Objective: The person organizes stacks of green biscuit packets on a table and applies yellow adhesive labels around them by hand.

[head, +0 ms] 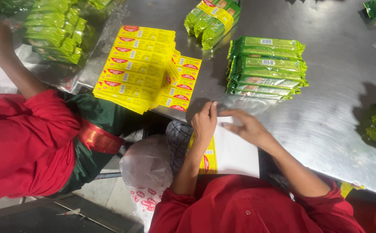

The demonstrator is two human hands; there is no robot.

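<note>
White-backed carton (pixel 235 151) | under left hand (pixel 204 123) | right hand (pixel 246 127) on top

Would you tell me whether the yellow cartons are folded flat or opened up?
Folded flat: the yellow cartons lie in overlapping layers on the steel table.

Brightness: well lit overall, colours saturated.
Glare: pale sheen on the steel table (pixel 326 125) beyond the right hand (pixel 246 127).
Shadows: dark patches on the steel far right of that hand, one just beyond the left hand (pixel 204 123).
Blur: fingers of both hands slightly smeared.
Dim zone: floor below left.
</note>
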